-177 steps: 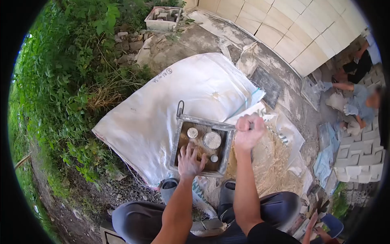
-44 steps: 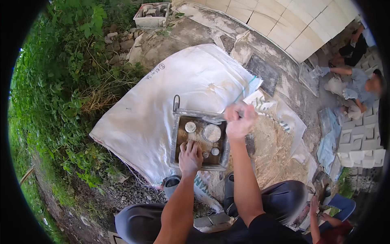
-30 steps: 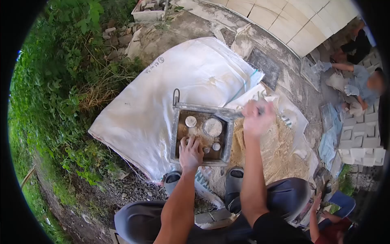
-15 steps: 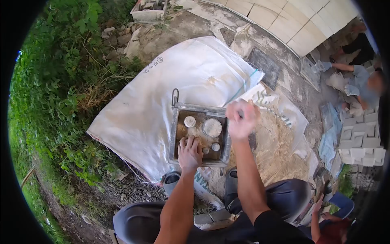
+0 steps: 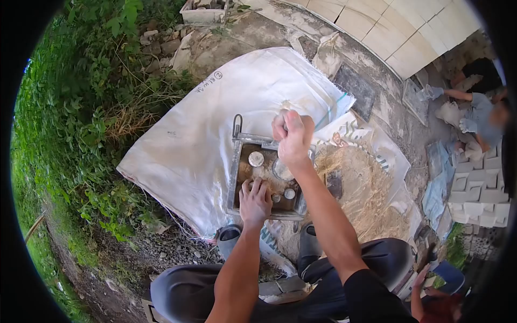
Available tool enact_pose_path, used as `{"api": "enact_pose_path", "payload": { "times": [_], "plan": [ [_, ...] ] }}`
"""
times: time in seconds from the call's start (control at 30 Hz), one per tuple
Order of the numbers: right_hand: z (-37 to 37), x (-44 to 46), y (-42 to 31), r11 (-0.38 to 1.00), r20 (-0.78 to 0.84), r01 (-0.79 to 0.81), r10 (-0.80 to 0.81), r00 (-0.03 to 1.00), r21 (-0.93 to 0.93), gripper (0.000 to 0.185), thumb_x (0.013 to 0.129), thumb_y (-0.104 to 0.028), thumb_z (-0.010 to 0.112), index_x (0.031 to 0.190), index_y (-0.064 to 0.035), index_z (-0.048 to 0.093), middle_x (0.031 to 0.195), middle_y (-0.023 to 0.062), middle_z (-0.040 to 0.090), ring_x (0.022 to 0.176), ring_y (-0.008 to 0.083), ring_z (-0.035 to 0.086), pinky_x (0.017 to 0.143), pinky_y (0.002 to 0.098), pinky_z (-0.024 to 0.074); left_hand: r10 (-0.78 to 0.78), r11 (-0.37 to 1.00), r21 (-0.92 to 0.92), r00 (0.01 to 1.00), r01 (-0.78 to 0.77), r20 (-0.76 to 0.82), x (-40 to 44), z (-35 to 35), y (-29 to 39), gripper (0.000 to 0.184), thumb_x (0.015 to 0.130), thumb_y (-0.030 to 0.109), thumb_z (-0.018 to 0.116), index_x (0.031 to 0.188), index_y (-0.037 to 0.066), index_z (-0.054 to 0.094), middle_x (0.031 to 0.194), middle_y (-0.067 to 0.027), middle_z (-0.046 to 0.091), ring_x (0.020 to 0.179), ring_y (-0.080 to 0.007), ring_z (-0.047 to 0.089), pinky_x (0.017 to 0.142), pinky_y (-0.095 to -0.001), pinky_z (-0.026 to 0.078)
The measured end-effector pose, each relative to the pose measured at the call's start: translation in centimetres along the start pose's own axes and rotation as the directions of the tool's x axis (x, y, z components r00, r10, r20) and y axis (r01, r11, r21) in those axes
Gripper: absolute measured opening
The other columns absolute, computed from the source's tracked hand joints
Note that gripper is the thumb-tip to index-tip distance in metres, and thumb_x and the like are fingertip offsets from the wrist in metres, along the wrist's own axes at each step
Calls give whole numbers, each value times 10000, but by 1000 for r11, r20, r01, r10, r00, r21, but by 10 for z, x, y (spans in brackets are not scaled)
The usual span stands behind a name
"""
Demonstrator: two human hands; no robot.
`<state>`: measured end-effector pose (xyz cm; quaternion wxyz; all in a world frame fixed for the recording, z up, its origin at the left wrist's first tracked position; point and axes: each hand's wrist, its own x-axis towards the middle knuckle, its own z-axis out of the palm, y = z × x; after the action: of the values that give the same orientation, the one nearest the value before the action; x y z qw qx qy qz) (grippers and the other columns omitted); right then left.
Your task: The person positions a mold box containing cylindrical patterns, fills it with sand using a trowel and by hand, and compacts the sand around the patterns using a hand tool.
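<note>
A rectangular metal moulding frame (image 5: 233,177) lies on a white woven sack (image 5: 183,134). Inside are sandy powder and several round pieces: a small white-topped disc (image 5: 256,159), a larger disc (image 5: 281,170) partly behind my right wrist, and a small cylinder (image 5: 289,194). My left hand (image 5: 254,202) is inside the frame, fingers apart and bent, fingertips on the sand beside the pieces. Above the frame's upper right corner, my right hand (image 5: 293,137) is closed in a fist; anything inside it is hidden.
Loose tan sand (image 5: 361,188) is spread on sacking to the right, with a dark flat piece (image 5: 334,184) in it. Stacked pale blocks (image 5: 479,185) stand farther right, near people working. Green plants (image 5: 70,134) line the left, and a white tub (image 5: 203,15) sits at the top.
My right fist has moved left and up, from over the sand beside the frame to above the frame. My left hand stays in nearly the same place inside it.
</note>
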<state>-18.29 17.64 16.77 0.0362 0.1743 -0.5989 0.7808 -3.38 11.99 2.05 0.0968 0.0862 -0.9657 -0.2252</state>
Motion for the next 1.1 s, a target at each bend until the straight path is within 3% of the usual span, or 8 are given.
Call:
{"api": "enact_pose_path", "payload": {
  "times": [0.07, 0.43, 0.47, 0.6, 0.77, 0.83, 0.97, 1.1],
  "plan": [
    [6, -5, -14, 980, 28, 186, -189, 982, 67, 551, 930, -402, 429, 514, -65, 303, 445, 5, 293, 405, 117, 306, 399, 271, 217, -4, 1000, -10, 1000, 3, -29, 4, 0, 0, 174, 798, 142, 580, 964, 104, 621, 1128, -53, 570, 1098, -328, 482, 881, -429, 417],
    [35, 1, 34, 956, 157, 266, -245, 957, -126, 573, 931, -432, 392, 509, -46, 341, 454, 4, 328, 418, 104, 311, 408, 276, 215, -17, 1000, -20, 1000, 17, -2, 4, -6, 2, 169, 800, 136, 570, 951, 86, 629, 1121, -47, 577, 1092, -330, 486, 873, -432, 417],
    [37, 4, 33, 995, 192, 59, -43, 980, -81, 589, 928, -460, 393, 510, -48, 345, 455, 4, 330, 416, 103, 308, 407, 275, 208, -14, 1000, -13, 1000, 14, 7, 1, -5, 3, 186, 798, 131, 569, 966, 82, 631, 1120, -50, 578, 1095, -326, 484, 869, -432, 418],
    [44, 3, -8, 977, 99, 214, -215, 971, 21, 633, 930, -520, 358, 515, -42, 343, 461, 0, 328, 417, 112, 296, 407, 277, 211, -19, 1000, -18, 1000, 19, 14, 2, -4, 1, 189, 795, 126, 571, 970, 86, 632, 1113, -49, 579, 1088, -320, 489, 872, -431, 419],
    [27, 2, 24, 993, 250, 100, -83, 965, -59, 621, 920, -513, 415, 500, -62, 344, 452, -2, 317, 408, 109, 295, 397, 283, 197, 7, 1000, -13, 999, -8, -38, 1, -3, 2, 149, 796, 145, 581, 935, 107, 616, 1113, -48, 569, 1079, -327, 496, 834, -436, 433],
    [10, 2, 13, 998, 2, 62, -62, 998, -16, 615, 923, -505, 430, 498, -76, 313, 457, -14, 273, 405, 113, 289, 398, 292, 190, 7, 1000, -5, 999, -7, -36, 5, -1, 0, 141, 792, 141, 581, 924, 110, 616, 1097, -47, 570, 1073, -319, 500, 831, -433, 435],
    [-36, -11, 20, 987, 54, 128, -134, 990, 98, 576, 954, -422, 375, 520, -44, 344, 465, 16, 315, 444, 112, 312, 431, 286, 217, 2, 1000, -2, 1000, -2, -27, -2, -3, 0, 143, 791, 143, 580, 925, 113, 617, 1110, -36, 571, 1071, -312, 500, 840, -425, 434],
    [-43, -1, -11, 996, -91, -83, 86, 992, 42, 616, 935, -484, 408, 502, -61, 298, 465, -10, 289, 434, 100, 275, 417, 277, 182, 6, 1000, -4, 999, -6, -44, 2, -3, 4, 143, 785, 113, 582, 921, 94, 622, 1082, -49, 582, 1063, -320, 495, 872, -419, 424]
  ]
}}
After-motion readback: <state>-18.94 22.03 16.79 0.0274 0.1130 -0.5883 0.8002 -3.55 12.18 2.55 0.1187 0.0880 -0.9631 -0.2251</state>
